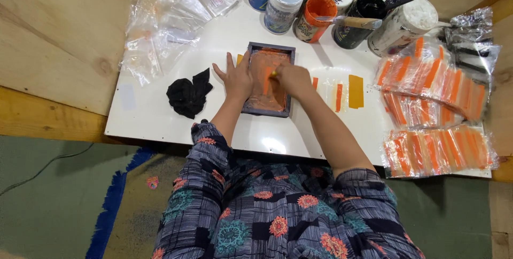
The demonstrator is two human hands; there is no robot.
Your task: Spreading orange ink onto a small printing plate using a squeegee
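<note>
Left hand (235, 79) lying flat, steadying small framed screen (269, 79); right hand (291, 77) gripping squeegee. Risk: frame slipping, orange ink smearing toward board's (160, 120) near edge.

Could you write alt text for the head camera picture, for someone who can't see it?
Seen from above, a person's left hand steadies a small dark frame smeared with orange ink on a white board, while the right hand presses on its screen. Ink jars stand behind, a black cloth lies left, and packets of orange strips lie right.

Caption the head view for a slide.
Left hand steadies a small orange-inked screen frame while right hand works on it.
</note>
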